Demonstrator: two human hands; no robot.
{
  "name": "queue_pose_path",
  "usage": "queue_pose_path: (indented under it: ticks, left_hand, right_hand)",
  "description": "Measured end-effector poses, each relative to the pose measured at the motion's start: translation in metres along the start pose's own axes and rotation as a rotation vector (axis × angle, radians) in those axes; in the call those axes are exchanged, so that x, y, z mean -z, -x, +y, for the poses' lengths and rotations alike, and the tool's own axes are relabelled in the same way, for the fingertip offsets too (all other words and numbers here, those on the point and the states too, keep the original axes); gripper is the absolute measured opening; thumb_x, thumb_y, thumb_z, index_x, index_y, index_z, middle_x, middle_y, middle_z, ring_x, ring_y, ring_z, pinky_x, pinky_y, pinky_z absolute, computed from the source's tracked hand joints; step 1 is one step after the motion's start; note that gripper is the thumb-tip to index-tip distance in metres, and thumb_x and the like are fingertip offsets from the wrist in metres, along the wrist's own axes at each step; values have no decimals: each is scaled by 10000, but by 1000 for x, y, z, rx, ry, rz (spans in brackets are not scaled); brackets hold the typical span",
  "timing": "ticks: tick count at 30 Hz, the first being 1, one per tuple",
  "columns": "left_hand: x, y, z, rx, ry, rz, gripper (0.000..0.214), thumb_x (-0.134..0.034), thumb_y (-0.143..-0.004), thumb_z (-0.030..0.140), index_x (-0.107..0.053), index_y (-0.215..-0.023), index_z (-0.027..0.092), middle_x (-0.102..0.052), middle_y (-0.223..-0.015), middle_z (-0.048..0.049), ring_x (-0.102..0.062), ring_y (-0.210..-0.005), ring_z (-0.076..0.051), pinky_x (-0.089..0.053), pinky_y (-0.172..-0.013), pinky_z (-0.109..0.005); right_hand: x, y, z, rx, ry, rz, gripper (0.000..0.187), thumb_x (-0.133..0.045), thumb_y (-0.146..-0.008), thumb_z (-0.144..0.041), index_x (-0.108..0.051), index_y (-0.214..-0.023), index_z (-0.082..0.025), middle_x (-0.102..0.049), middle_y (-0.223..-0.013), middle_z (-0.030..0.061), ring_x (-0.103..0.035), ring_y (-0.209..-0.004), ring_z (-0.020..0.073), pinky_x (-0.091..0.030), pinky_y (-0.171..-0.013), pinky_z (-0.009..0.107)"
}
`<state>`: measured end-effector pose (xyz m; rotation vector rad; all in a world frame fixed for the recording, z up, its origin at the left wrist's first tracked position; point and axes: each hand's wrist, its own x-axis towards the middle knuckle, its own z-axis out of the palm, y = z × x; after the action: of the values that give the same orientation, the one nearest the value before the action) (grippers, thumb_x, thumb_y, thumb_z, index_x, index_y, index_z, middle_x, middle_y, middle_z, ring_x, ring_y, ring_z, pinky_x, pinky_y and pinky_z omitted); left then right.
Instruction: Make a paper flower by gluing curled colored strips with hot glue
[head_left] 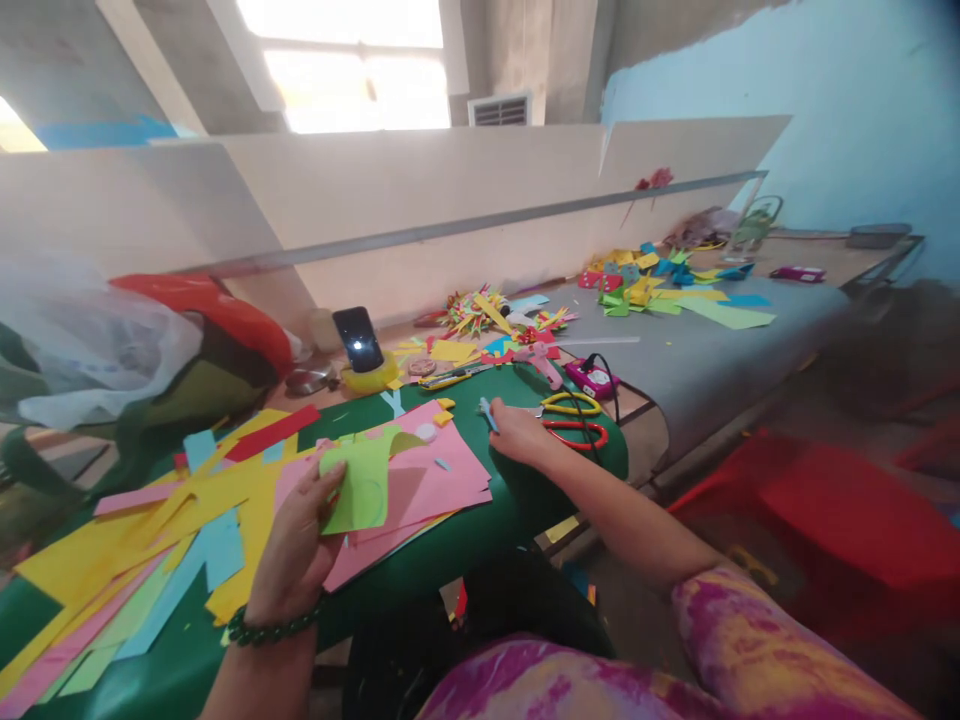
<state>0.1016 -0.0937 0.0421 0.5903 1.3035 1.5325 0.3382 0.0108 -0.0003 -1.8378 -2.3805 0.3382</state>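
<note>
A piece of light green paper (358, 490) is gripped at its left edge by my left hand (307, 510), thumb on top. The paper curls at its upper right, and a faint round outline shows on it. It is held over pink sheets (427, 470) on the green mat. My right hand (517, 434) is closed on a slim light blue object (489, 414); its exact kind is unclear. Close beside that hand lie yellow-handled scissors (571, 403) and red-handled scissors (585, 435), their blades partly hidden.
Yellow paper strips (187, 510) spread across the green mat (450, 580) at left. Behind stand a phone (358, 338) on a yellow tape roll (373, 374), a pink glue gun (541, 364) and a purple box (591, 378) with a cable. Folded paper pieces lie at back right.
</note>
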Motion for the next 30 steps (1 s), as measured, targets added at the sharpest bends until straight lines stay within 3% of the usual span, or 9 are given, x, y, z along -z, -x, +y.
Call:
queue_pose_path:
  ticks: [4, 7, 12, 16, 19, 23, 27, 30]
  left_hand:
    - [-4, -5, 6, -1, 53, -19, 177, -670, -725, 64, -642, -852, 185, -688, -682, 39, -637, -506, -98, -545, -483, -144]
    - [-5, -6, 16, -17, 101, 32, 208, -652, -696, 8, -628, -794, 190, -699, -701, 45, -658, -541, -90, -566, -544, -131]
    - [2, -15, 22, -16, 130, 169, 241, -582, -725, 3, -628, -791, 230, -726, -758, 59, -695, -622, -94, -574, -563, -125]
    - [9, -31, 8, 61, 142, 113, 205, -672, -677, 85, -656, -812, 238, -749, -801, 8, -738, -783, -177, -629, -665, -232]
    - [12, -40, -1, 105, 173, 125, 242, -685, -645, 113, -684, -855, 233, -762, -825, -16, -738, -864, -202, -632, -683, -248]
    - [11, -42, -4, 144, 207, 165, 221, -687, -655, 114, -683, -836, 242, -754, -789, 31, -717, -704, -152, -619, -609, -216]
    - [9, -39, -6, 154, 169, 156, 193, -731, -625, 121, -653, -767, 225, -712, -722, 51, -672, -585, -119, -587, -531, -183]
    - [11, -39, -9, 140, 119, 134, 211, -761, -598, 128, -632, -736, 223, -699, -733, 53, -672, -595, -111, -576, -533, -160]
  right_hand:
    - [10, -35, -14, -8, -7, 12, 321, -489, -941, -234, -496, -1237, -108, -701, -1150, 190, -666, -1094, 290, -482, -800, 313]
    - [27, -42, -1, -40, 5, 44, 324, -399, -995, -260, -492, -1264, -105, -668, -1234, 196, -636, -1155, 278, -474, -846, 311]
    - [30, -6, 50, -139, 80, 10, 314, -434, -886, -27, -592, -1157, -47, -682, -1160, 243, -648, -1111, 297, -464, -871, 340]
    - [15, 20, 71, -126, 132, 18, 389, -446, -875, -8, -585, -1233, -70, -644, -1251, 212, -567, -1226, 294, -436, -952, 359]
    - [12, 27, 62, -55, 157, 52, 389, -456, -885, -31, -605, -1238, -100, -647, -1234, 174, -552, -1218, 293, -433, -961, 364]
    - [18, 12, 35, 103, 146, 11, 301, -471, -954, -173, -648, -1197, -158, -659, -1187, 136, -612, -1108, 253, -462, -918, 335]
    - [23, -16, 23, 28, 322, -117, 331, -499, -923, -187, -626, -1216, -100, -649, -1199, 209, -628, -1098, 334, -502, -840, 396]
    - [26, -23, 29, 51, 341, -178, 318, -519, -859, -97, -658, -1145, -110, -666, -1166, 192, -650, -1063, 319, -508, -818, 380]
